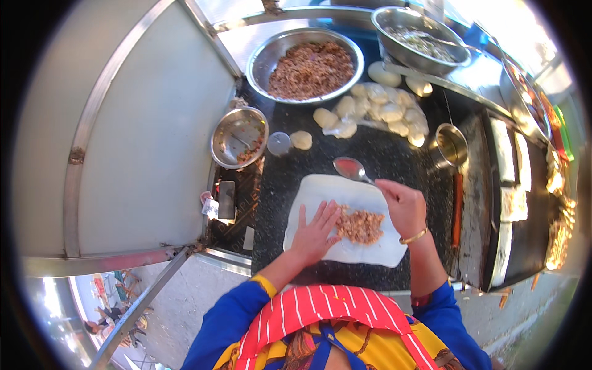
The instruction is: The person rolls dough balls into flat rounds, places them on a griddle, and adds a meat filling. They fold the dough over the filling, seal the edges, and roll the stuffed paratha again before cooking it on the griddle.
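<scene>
A thin sheet of white dough (305, 196) lies spread on a dark speckled stone counter (273, 208), with a patch of minced filling (360, 226) on its middle. My left hand (319, 231) rests palm down on the dough at the left edge of the filling, fingers apart and holding nothing. Above the sheet's upper right part, my right hand (407, 206) grips the handle of a metal spoon (349, 168), whose bowl points up and left, past the dough's far edge.
Beyond stand a steel bowl of minced filling (310, 69), dough balls (391, 112) partly under plastic, and another steel bowl (418, 44). At left are a smaller bowl (231, 138) and a phone (226, 200). To the right are a metal cup (451, 145) and a griddle (532, 245) bearing folded dough pieces (503, 150).
</scene>
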Motion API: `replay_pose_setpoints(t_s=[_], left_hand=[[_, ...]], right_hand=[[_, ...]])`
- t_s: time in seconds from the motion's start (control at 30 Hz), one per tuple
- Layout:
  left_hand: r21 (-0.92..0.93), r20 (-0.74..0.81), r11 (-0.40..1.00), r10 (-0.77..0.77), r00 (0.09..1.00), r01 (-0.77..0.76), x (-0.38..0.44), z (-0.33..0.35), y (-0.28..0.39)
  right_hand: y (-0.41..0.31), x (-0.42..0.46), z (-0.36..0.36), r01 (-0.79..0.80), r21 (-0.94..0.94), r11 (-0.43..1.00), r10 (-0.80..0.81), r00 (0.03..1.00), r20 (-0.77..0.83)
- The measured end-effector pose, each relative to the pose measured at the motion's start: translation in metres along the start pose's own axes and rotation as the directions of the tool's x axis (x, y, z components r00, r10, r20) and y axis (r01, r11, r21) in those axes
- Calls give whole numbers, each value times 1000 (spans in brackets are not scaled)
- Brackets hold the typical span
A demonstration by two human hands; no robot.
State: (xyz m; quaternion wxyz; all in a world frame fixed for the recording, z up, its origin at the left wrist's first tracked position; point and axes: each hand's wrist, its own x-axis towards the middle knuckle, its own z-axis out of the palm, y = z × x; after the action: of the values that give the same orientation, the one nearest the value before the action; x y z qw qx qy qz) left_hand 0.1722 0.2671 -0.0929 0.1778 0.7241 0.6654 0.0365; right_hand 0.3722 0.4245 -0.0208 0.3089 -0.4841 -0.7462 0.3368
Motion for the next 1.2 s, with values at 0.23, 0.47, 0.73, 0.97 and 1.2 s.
replay_pose_setpoints(t_s=[0.23,0.47,0.73,0.97,1.2], left_hand=[[-130,-112,974,-202,973,187,-22,-8,-19],[-280,-191,928,-304,933,245,-21,-17,-34],[-336,-186,915,-295,937,222,-8,-17,-44],[-341,-211,919,-279,937,197,-11,-16,-49],[-383,-218,907,-274,937,176,-9,-17,-43]], right_hand=[[-43,184,68,414,-264,871,-432,902,-9],[-55,295,157,598,-514,615,-435,801,412],[-71,345,212,794,-559,239,-621,568,541],[-68,321,150,869,-461,178,-581,471,664],[-33,324,86,390,-375,841,-192,864,466]])
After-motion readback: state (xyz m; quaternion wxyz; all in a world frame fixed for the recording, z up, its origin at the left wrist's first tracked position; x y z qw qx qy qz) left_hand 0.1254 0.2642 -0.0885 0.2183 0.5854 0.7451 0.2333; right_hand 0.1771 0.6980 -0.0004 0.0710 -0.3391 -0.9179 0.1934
